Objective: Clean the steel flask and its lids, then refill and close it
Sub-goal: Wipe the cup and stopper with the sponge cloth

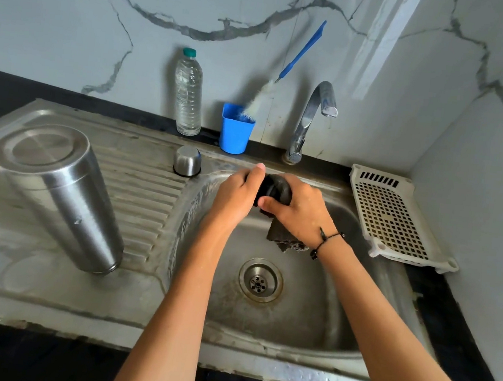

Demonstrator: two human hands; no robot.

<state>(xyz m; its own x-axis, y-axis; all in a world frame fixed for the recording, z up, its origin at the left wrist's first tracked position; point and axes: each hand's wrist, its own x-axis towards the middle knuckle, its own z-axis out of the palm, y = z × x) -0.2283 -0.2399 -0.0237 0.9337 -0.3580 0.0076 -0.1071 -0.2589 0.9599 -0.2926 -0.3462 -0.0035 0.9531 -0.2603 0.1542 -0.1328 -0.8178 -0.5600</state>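
The flask (60,198) stands upside down on the draining board to my left, the steel cap (187,161) behind it near the sink (308,314) rim. Behind them stand the water bottle (188,93) and brush cup (235,129); the tap (309,118) is right of these, the rack (396,218) farthest right.

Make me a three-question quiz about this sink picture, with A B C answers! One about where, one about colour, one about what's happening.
1. Where does the steel flask stand?
A. In the basin
B. On the draining board
C. In the white rack

2. What colour is the cup holding the brush?
A. Blue
B. Red
C. Yellow

3. Is water running from the tap?
A. Yes, strongly
B. No
C. It drips into the cup

Answers: B, it stands upside down on the ridged board; A, the cup is plainly blue; B, no stream shows below the spout.
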